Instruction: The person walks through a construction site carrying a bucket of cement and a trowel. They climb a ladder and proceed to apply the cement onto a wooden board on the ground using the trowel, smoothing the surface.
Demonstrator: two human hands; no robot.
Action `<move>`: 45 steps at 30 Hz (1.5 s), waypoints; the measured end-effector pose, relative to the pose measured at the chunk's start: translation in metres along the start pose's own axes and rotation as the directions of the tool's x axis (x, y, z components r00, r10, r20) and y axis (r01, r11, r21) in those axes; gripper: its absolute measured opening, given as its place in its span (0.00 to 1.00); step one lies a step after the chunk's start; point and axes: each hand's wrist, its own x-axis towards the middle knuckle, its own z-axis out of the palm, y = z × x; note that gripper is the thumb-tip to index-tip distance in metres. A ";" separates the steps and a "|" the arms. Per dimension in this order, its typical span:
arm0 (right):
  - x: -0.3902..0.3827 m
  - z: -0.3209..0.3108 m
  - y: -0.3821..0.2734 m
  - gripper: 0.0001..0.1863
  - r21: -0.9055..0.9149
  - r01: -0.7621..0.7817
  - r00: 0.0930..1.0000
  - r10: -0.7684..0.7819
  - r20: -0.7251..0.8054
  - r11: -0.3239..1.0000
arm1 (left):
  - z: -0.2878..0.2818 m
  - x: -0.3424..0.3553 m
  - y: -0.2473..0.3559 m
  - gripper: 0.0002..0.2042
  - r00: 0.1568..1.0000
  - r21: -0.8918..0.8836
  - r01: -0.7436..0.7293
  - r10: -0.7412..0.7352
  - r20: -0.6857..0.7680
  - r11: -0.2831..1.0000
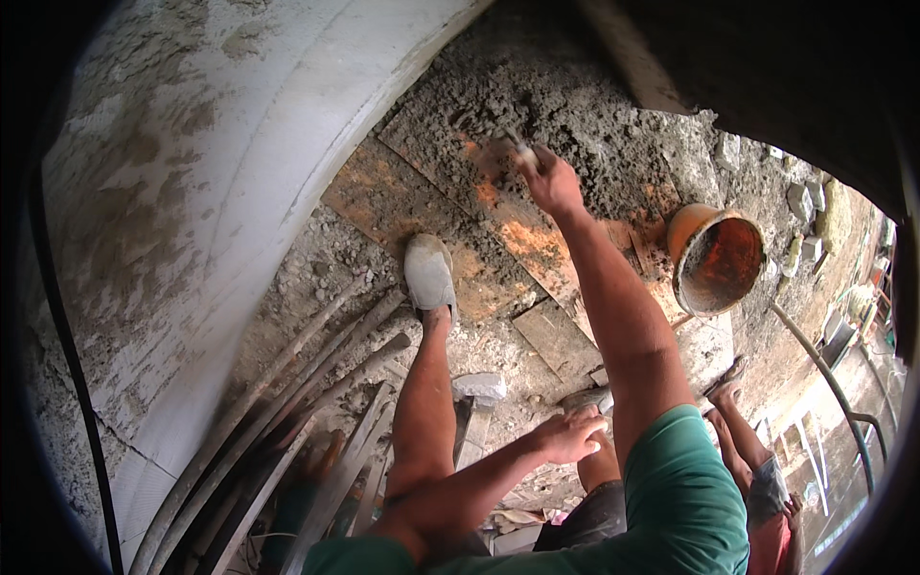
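Note:
My right hand (554,182) reaches forward, closed around the handle of a trowel (522,153). Its blade is smeared by motion and rests at or just above a heap of grey wet mortar (604,139); I cannot tell whether they touch. The heap lies on mortar-stained boards (383,196). Loosely bent, my left hand (573,436) hangs beside my right knee with its fingers partly apart, and nothing shows in it. An orange bucket (688,240), dirty inside, stands tilted to the right of my right forearm.
A pale plastered wall (249,125) rises on the left. Bent pipes and wooden strips (331,460) lie beside my left leg. Broken blocks (800,201) and a curved hose (824,359) are at the right. Another person (767,489) is at the lower right.

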 end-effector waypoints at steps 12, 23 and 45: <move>-0.033 -0.009 -0.007 0.27 0.081 0.040 0.999 -0.042 0.032 0.996 | 0.002 -0.001 -0.002 0.22 1.000 0.018 0.000 0.001 -0.031 1.000; -0.158 -0.102 0.018 0.22 0.240 -0.078 0.997 0.080 0.003 0.968 | 0.009 0.018 -0.007 0.21 0.995 0.020 0.059 -0.061 0.078 0.998; -0.292 -0.161 0.129 0.24 0.050 -0.172 0.861 0.175 -0.477 0.984 | 0.008 0.021 -0.004 0.23 0.991 0.009 0.086 -0.087 0.104 0.996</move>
